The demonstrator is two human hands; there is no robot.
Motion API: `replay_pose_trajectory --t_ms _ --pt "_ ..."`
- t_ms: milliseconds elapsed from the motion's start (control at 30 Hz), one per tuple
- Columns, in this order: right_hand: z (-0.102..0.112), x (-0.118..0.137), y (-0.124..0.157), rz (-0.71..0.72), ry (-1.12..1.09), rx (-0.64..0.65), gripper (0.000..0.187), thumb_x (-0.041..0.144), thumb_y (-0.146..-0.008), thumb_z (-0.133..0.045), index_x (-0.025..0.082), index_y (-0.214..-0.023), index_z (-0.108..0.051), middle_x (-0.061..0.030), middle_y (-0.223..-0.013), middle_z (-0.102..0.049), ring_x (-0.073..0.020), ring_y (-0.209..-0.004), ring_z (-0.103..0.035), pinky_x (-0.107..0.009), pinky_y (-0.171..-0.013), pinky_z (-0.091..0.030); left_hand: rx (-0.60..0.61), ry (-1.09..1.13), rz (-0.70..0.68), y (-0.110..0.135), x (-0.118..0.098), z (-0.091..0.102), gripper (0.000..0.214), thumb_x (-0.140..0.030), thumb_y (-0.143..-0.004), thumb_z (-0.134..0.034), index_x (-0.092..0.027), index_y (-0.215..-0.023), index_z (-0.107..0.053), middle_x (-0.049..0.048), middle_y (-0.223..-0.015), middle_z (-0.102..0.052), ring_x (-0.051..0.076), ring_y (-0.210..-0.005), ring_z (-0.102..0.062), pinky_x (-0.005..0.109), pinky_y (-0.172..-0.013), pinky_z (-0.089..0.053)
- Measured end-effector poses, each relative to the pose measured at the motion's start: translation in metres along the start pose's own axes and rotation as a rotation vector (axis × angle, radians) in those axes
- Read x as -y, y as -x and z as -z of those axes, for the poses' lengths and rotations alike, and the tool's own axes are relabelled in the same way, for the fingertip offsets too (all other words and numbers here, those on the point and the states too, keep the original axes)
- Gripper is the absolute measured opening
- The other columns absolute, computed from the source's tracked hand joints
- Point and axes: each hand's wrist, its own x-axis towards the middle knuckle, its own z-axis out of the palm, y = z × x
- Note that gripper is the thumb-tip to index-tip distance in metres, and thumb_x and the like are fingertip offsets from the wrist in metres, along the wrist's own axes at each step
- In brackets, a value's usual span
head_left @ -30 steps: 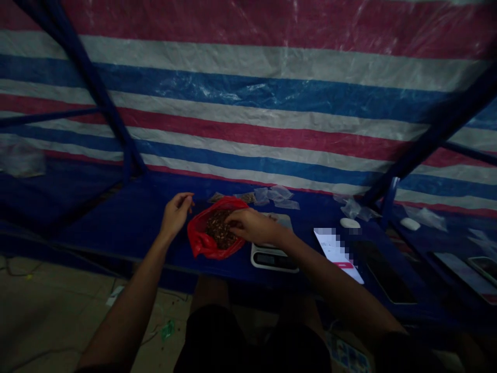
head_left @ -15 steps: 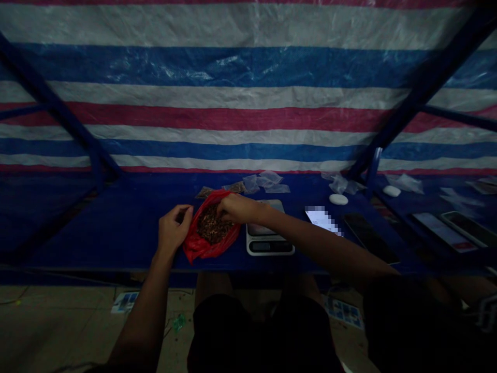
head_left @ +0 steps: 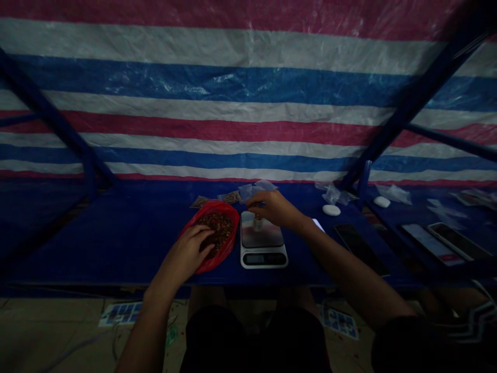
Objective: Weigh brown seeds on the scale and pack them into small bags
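Creased, striped sheeting [head_left: 194,124] behind a blue tabletop [head_left: 116,233]. Seemingly mid-transfer, calling next for a light release: pinched right hand [head_left: 274,205] over the glossy-plated scale [head_left: 264,237], half-curled left hand [head_left: 185,254] over coarse brown pieces [head_left: 222,224] inside a crinkled red bag [head_left: 225,207] at the scale's nine o'clock, any hold in either unclear.

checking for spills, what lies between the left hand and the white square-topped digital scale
The head view shows small brown pieces, then the red plastic bag holding them, then a narrow bare strip of blue tabletop.

Right hand [head_left: 274,207] gone from red bag [head_left: 229,208] to above scale [head_left: 262,237], left hand [head_left: 185,255] now over bag's contents [head_left: 222,228]
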Motion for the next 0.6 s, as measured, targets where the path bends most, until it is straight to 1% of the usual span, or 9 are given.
replay_pose_trajectory --t_ms 67,133,267,400,533,600 --pt "-0.001 -0.007 0.009 -0.041 -0.005 -0.019 0.014 0.013 -0.09 -0.07 0.02 -0.096 -0.081 -0.0046 -0.093 -0.079 -0.0171 -0.082 -0.072 -0.028 -0.078 -0.052 0.049 -0.007 0.085 -0.002 0.003 -0.008 0.038 -0.023 -0.086 -0.071 -0.021 -0.125 -0.072 0.0109 -0.133 -0.068 0.029 -0.123 -0.064 0.045 -0.111 -0.05" --pt "-0.003 -0.01 0.014 -0.05 -0.001 -0.034 0.015 0.011 -0.09 -0.068 0.019 -0.094 -0.08 -0.0052 -0.092 -0.079 -0.0174 -0.083 -0.071 -0.029 -0.079 -0.052 0.062 -0.016 0.125 -0.004 0.005 -0.012 0.038 -0.021 -0.085 -0.072 -0.02 -0.123 -0.073 0.011 -0.131 -0.069 0.029 -0.123 -0.065 0.045 -0.11 -0.05" --pt "-0.003 -0.009 0.018 -0.023 0.035 -0.031 0.016 0.009 -0.09 -0.068 0.018 -0.094 -0.08 -0.0065 -0.095 -0.079 -0.0194 -0.09 -0.071 -0.031 -0.084 -0.051 0.049 -0.026 0.149 -0.005 0.003 -0.008 0.029 -0.02 -0.086 -0.07 -0.02 -0.114 -0.076 0.011 -0.125 -0.071 0.029 -0.118 -0.067 0.045 -0.107 -0.052" --pt "-0.001 -0.01 0.017 -0.006 0.074 0.028 0.015 0.009 -0.091 -0.068 0.016 -0.098 -0.079 -0.0079 -0.1 -0.079 -0.0196 -0.092 -0.071 -0.03 -0.084 -0.051 0.062 -0.021 0.162 -0.008 -0.004 -0.004 0.025 -0.016 -0.088 -0.064 -0.02 -0.11 -0.075 0.0103 -0.12 -0.072 0.028 -0.112 -0.07 0.043 -0.103 -0.054" --pt "0.004 -0.01 0.016 -0.006 0.106 0.108 0.016 0.009 -0.091 -0.068 0.016 -0.101 -0.079 -0.0084 -0.103 -0.079 -0.0198 -0.095 -0.072 -0.03 -0.087 -0.05 0.084 -0.032 0.202 -0.01 -0.008 -0.004 0.032 -0.011 -0.082 -0.069 -0.017 -0.114 -0.074 0.0115 -0.124 -0.071 0.029 -0.117 -0.068 0.042 -0.107 -0.052" --pt "0.006 -0.008 0.015 -0.005 0.128 0.133 0.017 0.01 -0.091 -0.068 0.016 -0.103 -0.078 -0.0086 -0.104 -0.079 -0.0208 -0.097 -0.072 -0.031 -0.089 -0.05 0.073 -0.026 0.207 -0.011 -0.01 -0.004 0.03 -0.012 -0.083 -0.068 -0.018 -0.111 -0.075 0.0107 -0.123 -0.072 0.028 -0.115 -0.069 0.04 -0.106 -0.052"
